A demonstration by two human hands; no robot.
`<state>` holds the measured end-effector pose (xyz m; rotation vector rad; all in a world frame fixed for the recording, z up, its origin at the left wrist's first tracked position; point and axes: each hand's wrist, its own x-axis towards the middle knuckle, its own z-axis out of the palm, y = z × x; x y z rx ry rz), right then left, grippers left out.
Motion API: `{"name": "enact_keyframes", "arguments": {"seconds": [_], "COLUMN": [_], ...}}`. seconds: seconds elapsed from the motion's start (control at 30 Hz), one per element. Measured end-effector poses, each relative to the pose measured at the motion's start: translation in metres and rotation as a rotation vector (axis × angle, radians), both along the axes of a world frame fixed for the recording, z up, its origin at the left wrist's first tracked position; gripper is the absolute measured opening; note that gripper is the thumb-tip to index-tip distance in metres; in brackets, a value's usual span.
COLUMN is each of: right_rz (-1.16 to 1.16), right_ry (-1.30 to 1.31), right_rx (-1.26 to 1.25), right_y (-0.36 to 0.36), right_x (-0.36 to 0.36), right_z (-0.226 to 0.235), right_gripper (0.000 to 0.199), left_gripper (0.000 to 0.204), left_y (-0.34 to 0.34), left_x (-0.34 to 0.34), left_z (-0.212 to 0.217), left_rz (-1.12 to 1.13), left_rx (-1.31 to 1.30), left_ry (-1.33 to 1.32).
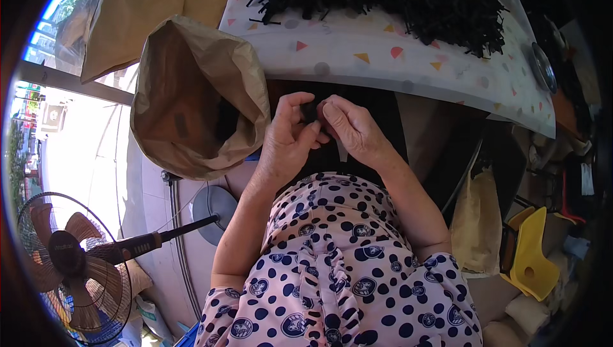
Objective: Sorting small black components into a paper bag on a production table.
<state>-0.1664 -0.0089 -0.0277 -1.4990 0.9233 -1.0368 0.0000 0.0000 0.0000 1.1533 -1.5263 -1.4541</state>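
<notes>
Close together in front of my body, both hands are raised just off the near edge of the table. A small black piece (309, 112) lies between them, its exact kind too dark to make out. My left hand (288, 135) has its fingers curled round that piece, thumb bent inward. On the other side my right hand (355, 131) pinches with thumb and forefinger at the same spot; its other fingers are partly hidden. Beyond them, a large heap of black pieces with short thin ends (383, 2) covers the far part of the patterned tablecloth (357, 72).
An open brown paper bag (255, 85) stands left of my hands, with something dark inside. Further brown paper (147, 8) lies behind it. A standing fan (70, 257) is at the lower left. On the right are a yellow chair (533, 257) and a round metal object (543, 68) at the table's edge.
</notes>
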Motion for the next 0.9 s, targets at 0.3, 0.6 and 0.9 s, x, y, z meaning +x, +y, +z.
{"name": "enact_keyframes", "arguments": {"seconds": [0.3,0.6,0.9], "right_rz": [-0.063,-0.141,-0.69], "right_ry": [0.15,0.124,0.712], "right_rx": [-0.052,-0.08,-0.445], "right_y": [0.005,0.0,-0.08], "right_x": [0.011,0.032,-0.096], "right_z": [0.013,-0.004,-0.005], "right_gripper": [0.014,0.012,0.027], "left_gripper": [0.029,0.027,0.031], "left_y": [-0.008,-0.004,-0.039], "left_x": [0.003,0.005,0.109], "left_z": [-0.006,-0.016,0.0], "left_rz": [0.004,0.218,0.59], "left_rx": [-0.015,-0.368,-0.429], "left_ry": [0.109,-0.221,-0.706]}}
